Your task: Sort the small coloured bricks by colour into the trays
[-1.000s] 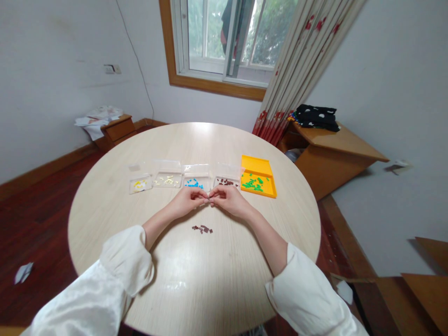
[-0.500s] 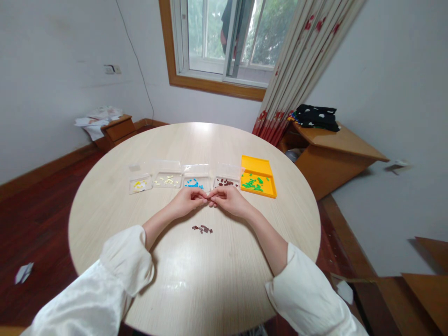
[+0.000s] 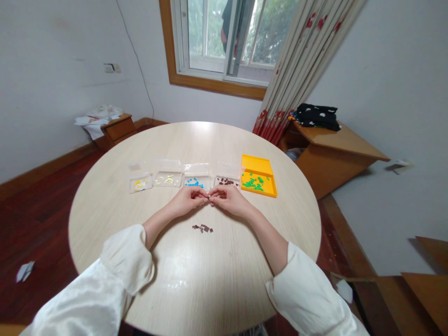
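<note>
My left hand and my right hand meet fingertip to fingertip over the middle of the table. Both are closed in a pinch, and whatever small thing lies between them is too hidden to name. Nearer to me, a loose pile of small dark brown pieces lies on the tabletop. Just beyond my right hand is a clear box holding brown pieces. Another clear box, with blue pieces inside, sits beyond my left hand.
Left in the row are a clear box of pale yellow pieces and a smaller clear box with yellow ones. An orange box, lid up, holds green pieces on the right. Everything rests on a round wooden table.
The fingertips have shifted very slightly where they meet. The brown pile and the boxes stay where they were.
</note>
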Demonstrator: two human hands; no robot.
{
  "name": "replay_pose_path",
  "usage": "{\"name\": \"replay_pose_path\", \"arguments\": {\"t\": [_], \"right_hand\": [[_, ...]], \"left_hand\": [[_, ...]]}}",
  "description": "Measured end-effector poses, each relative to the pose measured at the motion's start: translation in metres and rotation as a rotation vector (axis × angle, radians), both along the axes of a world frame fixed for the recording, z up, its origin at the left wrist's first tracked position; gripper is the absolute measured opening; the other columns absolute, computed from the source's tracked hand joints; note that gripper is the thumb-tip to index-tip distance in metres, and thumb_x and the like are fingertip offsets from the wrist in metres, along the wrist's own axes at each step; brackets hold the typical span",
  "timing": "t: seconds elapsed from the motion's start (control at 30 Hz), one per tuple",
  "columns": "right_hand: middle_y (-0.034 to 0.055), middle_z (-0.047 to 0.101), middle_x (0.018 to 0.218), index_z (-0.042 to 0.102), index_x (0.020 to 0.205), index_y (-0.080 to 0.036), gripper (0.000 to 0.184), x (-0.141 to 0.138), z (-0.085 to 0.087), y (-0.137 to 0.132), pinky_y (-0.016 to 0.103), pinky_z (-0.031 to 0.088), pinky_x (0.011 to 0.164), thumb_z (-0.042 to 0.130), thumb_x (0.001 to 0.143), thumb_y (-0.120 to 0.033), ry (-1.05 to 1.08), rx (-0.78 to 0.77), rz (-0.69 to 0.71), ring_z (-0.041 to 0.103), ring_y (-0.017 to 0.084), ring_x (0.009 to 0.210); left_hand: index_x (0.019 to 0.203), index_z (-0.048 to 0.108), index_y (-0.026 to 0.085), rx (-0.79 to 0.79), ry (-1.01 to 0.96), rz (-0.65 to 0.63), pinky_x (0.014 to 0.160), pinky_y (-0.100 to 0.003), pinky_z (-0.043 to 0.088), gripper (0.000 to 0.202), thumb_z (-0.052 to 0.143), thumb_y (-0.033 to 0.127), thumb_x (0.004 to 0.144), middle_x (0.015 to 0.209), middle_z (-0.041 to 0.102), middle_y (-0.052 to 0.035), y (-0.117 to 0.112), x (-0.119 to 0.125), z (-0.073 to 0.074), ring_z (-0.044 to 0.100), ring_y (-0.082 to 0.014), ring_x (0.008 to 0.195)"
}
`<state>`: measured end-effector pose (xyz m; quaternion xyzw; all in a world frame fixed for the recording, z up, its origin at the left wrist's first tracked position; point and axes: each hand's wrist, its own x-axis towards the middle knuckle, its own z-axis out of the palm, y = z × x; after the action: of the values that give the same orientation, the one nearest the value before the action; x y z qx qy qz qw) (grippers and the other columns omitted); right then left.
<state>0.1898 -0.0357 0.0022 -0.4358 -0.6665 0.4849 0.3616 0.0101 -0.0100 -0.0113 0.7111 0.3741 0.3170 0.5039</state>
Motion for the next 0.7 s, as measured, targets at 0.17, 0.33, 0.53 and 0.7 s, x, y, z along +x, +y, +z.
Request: {"name": "replay_pose_path", "arguments": {"t": [0.17,0.33,0.53,0.7], "right_hand": [[0.0023,0.066,0.074,0.065,0.08,-0.014,0.009,0.0003,0.001,-0.0007,0.026,0.051,0.067,0.061,0.074,-0.018,0.0,0.03,0.0,0.061,0.01,0.065],[0.003,0.066,0.075,0.065,0.081,-0.013,0.008,0.0005,0.0011,-0.0009,0.027,0.051,0.068,0.06,0.076,-0.017,0.003,0.027,-0.002,0.062,0.01,0.064],[0.0023,0.066,0.073,0.064,0.081,-0.013,0.008,0.0001,0.0005,-0.0001,0.026,0.051,0.066,0.058,0.076,-0.014,-0.011,0.021,-0.008,0.062,0.01,0.064],[0.0008,0.065,0.07,0.063,0.079,-0.014,0.008,0.0001,-0.0002,0.0004,0.025,0.051,0.066,0.058,0.074,-0.011,-0.008,-0.005,0.013,0.062,0.01,0.064]], "left_hand": [[0.074,0.066,0.013,-0.001,-0.005,0.0,0.063,-0.025,0.043,0.014,0.066,0.025,0.069,0.072,0.067,-0.0037,0.0007,-0.0003,-0.0006,0.057,-0.012,0.065],[0.074,0.066,0.012,0.009,-0.007,-0.007,0.063,-0.025,0.042,0.013,0.065,0.024,0.07,0.069,0.065,-0.0029,0.0004,0.0,-0.0001,0.055,-0.0111,0.063],[0.072,0.066,0.012,0.005,-0.007,-0.011,0.061,-0.024,0.039,0.013,0.064,0.025,0.07,0.065,0.063,-0.0016,0.0,0.0002,0.0006,0.052,-0.0102,0.06],[0.069,0.064,0.012,-0.007,0.002,-0.017,0.056,-0.022,0.036,0.012,0.062,0.024,0.069,0.06,0.059,0.0001,-0.0016,0.0006,0.003,0.047,-0.0086,0.056]]}}
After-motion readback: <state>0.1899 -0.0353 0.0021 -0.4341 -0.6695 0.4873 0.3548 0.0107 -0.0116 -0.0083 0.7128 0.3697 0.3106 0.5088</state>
